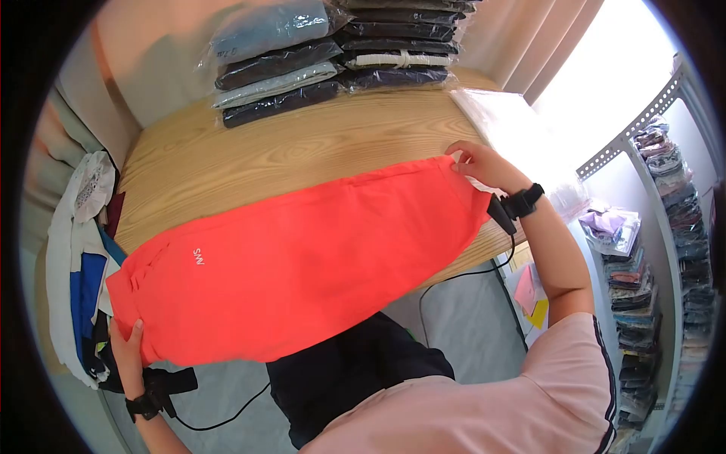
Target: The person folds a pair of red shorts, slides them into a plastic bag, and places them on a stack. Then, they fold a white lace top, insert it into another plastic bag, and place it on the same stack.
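Note:
A pair of bright coral-red trousers (302, 257), folded lengthwise, stretches across the wooden table and hangs over its front edge. Small white lettering shows near the left end. My left hand (127, 354) grips the waistband corner at the lower left, thumb on top and the other fingers hidden beneath. At the far right end, my right hand (484, 165) pinches the upper corner of the leg hem between thumb and fingers. Each wrist wears a black strap with a device and a cable.
Stacks of bagged folded clothes (280, 64) stand at the back of the table (197, 174). Clear plastic bags (522, 129) lie at the right. Loose garments (83, 265) are heaped at the left. A metal rack (643, 227) with packed clothes stands at right; a cable hangs near the table edge.

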Demonstrator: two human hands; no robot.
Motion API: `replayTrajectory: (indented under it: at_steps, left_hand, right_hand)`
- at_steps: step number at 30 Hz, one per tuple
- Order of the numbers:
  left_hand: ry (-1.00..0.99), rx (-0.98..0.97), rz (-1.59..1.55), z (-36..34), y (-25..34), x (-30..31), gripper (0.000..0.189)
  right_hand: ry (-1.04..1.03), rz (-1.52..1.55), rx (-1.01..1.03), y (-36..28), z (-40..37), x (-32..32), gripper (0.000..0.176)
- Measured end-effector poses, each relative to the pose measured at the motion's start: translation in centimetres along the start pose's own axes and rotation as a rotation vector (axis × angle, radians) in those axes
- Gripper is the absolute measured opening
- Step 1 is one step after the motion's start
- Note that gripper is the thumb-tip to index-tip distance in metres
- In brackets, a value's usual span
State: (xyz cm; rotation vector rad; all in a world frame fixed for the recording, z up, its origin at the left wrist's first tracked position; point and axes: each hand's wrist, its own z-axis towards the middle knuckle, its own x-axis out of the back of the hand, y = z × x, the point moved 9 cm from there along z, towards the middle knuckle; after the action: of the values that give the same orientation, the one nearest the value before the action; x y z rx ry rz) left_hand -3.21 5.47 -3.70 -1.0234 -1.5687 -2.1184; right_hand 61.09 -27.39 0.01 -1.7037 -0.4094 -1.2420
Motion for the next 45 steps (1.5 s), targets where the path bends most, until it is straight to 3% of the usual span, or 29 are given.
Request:
replayTrajectory:
  at_steps: [4, 8, 10, 14, 17, 19, 21, 23, 27, 29, 31, 33, 35, 37, 39, 42, 44, 45]
  left_hand:
    - [0.024, 0.017, 0.032, -0.1, -0.3, 0.2, 0.051]
    - [-0.009, 0.008, -0.002, 0.0, -0.4, 0.1, 0.053]
    - [-0.032, 0.032, 0.008, 0.0, 0.0, -0.1, 0.053]
    - [-0.006, 0.063, -0.052, 0.2, -0.6, -0.1, 0.05]
    - [-0.022, 0.054, -0.062, 0.3, -0.9, -0.2, 0.05]
    - [-0.011, 0.048, -0.037, 0.0, -1.2, 0.0, 0.05]
    - [-0.019, 0.049, -0.059, 0.1, -1.4, 0.0, 0.05]
    - [-0.029, 0.045, -0.08, 0.1, -1.7, -0.2, 0.051]
    - [0.046, 0.052, -0.025, 0.4, -2.3, 0.3, 0.05]
    - [0.065, 0.052, -0.04, 0.3, -2.2, 0.5, 0.05]
    - [0.003, 0.014, -0.108, 0.1, -1.0, -0.1, 0.049]
    - [0.052, -0.003, -0.029, 0.4, -1.5, 0.2, 0.045]
    - [0.147, -0.138, 0.259, 0.9, 0.7, 1.3, 0.039]
    - [0.241, -0.247, 0.267, 0.6, 6.4, 1.8, 0.035]
    - [0.132, -0.19, 0.153, 1.3, 10.0, 1.3, 0.034]
    - [0.104, -0.22, 0.163, 2.6, 11.2, 0.1, 0.03]
    - [0.091, -0.199, 0.155, 3.4, 10.1, -1.3, 0.029]
    - [0.219, -0.314, 0.284, 3.1, 10.5, -1.2, 0.029]
  right_hand:
    - [-0.158, 0.044, 0.09, 0.5, 1.8, -1.3, 0.02]
    - [-0.122, -0.036, 0.014, 0.8, 1.9, 0.1, 0.019]
    - [-0.082, 0.084, -0.096, 2.3, 2.4, 0.7, 0.024]
    - [-0.107, -0.059, -0.084, 2.3, 2.7, -0.4, 0.026]
    - [-0.092, -0.045, -0.161, 1.7, 1.7, 0.4, 0.032]
    - [-0.192, 0.044, -0.375, 3.6, 0.0, 0.7, 0.04]
    - [-0.26, 0.079, -0.365, 4.0, -2.3, 0.0, 0.049]
    - [-0.257, -0.1, -0.424, 2.1, -4.9, 0.4, 0.055]
    - [-0.052, -0.172, -0.298, 1.7, -6.5, -0.8, 0.06]
    - [0.057, -0.169, -0.241, 1.3, -7.0, -1.4, 0.053]
    - [0.297, -0.016, -0.127, -0.1, -7.4, -0.7, 0.042]
    - [0.334, -0.003, -0.066, -0.6, -7.6, -0.4, 0.032]
    - [0.577, 0.031, 0.012, 1.0, -7.8, 2.5, 0.027]
    - [0.609, 0.133, -0.035, 2.6, -7.4, 5.0, 0.024]
    - [0.662, 0.077, -0.084, 4.1, -7.3, 7.4, 0.025]
    - [0.638, 0.081, -0.174, 6.3, -6.6, 8.3, 0.027]
    - [0.6, -0.078, -0.19, 7.2, -6.3, 7.2, 0.023]
    - [0.566, -0.152, -0.258, 6.9, -6.9, 6.5, 0.022]
